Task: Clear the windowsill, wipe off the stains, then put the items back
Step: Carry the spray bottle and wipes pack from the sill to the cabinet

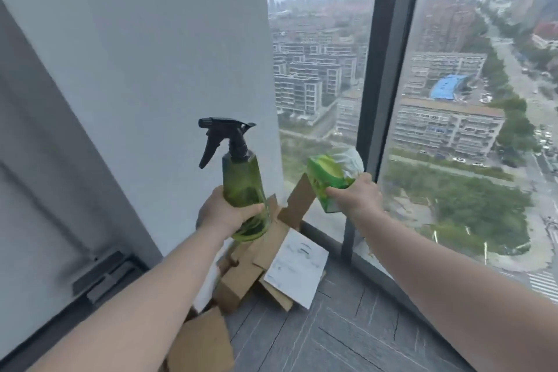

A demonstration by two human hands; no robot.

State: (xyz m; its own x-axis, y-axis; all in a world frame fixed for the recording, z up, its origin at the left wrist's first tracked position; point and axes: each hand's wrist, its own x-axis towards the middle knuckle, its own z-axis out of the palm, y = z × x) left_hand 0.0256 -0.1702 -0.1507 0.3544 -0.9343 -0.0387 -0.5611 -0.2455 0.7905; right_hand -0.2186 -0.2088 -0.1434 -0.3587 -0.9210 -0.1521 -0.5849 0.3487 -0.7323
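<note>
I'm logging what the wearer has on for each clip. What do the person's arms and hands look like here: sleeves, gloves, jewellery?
Both forearms are bare up to the frame's edge, with no sleeves in view. The left hand and right hand wear no gloves, and no watch, bracelet or ring shows on the visible sides. No markings are visible.

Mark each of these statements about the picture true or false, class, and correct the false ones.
1. The left hand holds a green spray bottle. True.
2. The spray bottle's trigger head is white. False: it is black.
3. The right hand holds a green tissue pack with white tissue sticking out. True.
4. The spray bottle lies on its side on the floor. False: it is held upright in the air.
5. Brown cardboard pieces lie in the corner below the hands. True.
</note>
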